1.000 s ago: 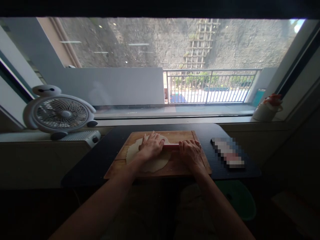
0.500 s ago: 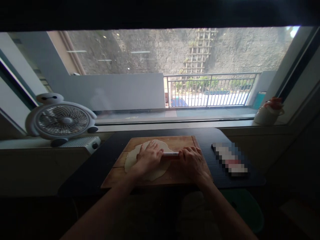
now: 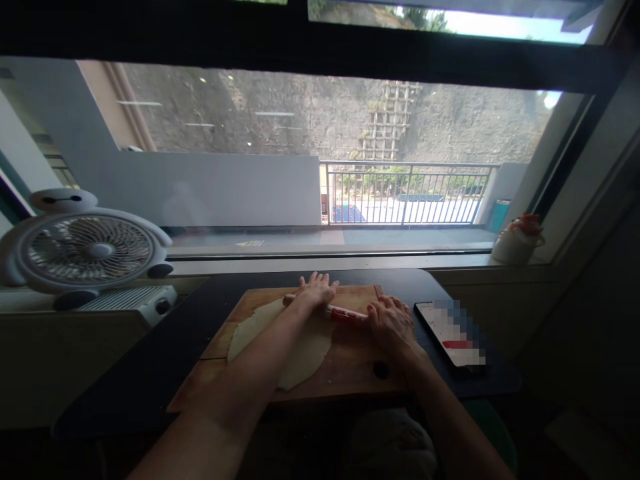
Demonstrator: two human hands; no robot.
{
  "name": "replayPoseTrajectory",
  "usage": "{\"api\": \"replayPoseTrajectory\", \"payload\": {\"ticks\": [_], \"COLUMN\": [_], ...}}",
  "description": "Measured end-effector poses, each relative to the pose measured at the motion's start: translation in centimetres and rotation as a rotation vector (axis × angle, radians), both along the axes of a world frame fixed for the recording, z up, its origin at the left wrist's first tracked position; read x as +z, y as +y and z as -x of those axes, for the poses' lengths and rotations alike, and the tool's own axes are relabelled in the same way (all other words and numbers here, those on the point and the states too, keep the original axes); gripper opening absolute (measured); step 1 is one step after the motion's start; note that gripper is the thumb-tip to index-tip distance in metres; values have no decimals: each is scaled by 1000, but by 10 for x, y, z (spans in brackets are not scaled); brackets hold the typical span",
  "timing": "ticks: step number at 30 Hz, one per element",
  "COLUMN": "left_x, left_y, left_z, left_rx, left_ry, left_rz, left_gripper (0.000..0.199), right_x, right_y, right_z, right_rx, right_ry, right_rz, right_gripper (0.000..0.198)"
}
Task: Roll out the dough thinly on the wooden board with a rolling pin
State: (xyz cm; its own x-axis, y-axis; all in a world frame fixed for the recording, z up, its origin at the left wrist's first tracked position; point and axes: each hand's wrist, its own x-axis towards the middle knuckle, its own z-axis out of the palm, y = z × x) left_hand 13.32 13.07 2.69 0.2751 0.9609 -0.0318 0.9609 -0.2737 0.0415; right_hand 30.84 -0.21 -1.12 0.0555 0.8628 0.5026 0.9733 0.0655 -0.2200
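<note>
A thin sheet of pale dough (image 3: 305, 350) lies on a wooden cutting board (image 3: 350, 373) on a dark table (image 3: 150, 367). A slim red and white rolling pin (image 3: 345, 311) rests across the far part of the dough, slanting down to the right. My left hand (image 3: 316, 291) presses flat on the pin's left end with fingers stretched out. My right hand (image 3: 391, 325) covers the pin's right end, fingers curled over it. My left forearm hides the middle of the dough.
A phone (image 3: 450, 327) lies on the table right of the board. A white fan (image 3: 85, 250) stands on the sill at left, above a small white appliance (image 3: 130, 303). A white pot (image 3: 515, 243) sits on the sill at right. A large window faces me.
Both hands pushed the rolling pin away from me toward the board's far edge, and my left arm stretched out. The dough looks longer. The camera shifted, showing more of the window frame.
</note>
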Motion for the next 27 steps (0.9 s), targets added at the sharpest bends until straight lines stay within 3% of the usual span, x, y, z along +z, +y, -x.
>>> {"api": "replayPoseTrajectory", "payload": {"ticks": [3, 9, 12, 15, 22, 27], "left_x": [-5, -18, -18, -16, -11, -10], "left_y": [-8, -77, -94, -75, 12, 9], "left_z": [5, 46, 57, 47, -15, -14], "left_rx": [-10, -90, -109, -90, 31, 41], "left_ry": [-5, 42, 53, 54, -13, -31], "left_rz": [-18, -77, -89, -56, 0, -5], "left_gripper": [64, 50, 51, 55, 64, 64], "right_x": [-3, -15, -10, -4, -2, -3], "right_y": [-6, -68, -86, -76, -8, -12], "right_z": [2, 24, 30, 26, -4, -4], "right_rx": [25, 146, 194, 181, 26, 48], "right_ry": [-18, -76, -63, -48, -26, -32], "right_rz": [-1, -36, -13, 48, 167, 184], "right_gripper": [32, 46, 45, 44, 48, 49]}}
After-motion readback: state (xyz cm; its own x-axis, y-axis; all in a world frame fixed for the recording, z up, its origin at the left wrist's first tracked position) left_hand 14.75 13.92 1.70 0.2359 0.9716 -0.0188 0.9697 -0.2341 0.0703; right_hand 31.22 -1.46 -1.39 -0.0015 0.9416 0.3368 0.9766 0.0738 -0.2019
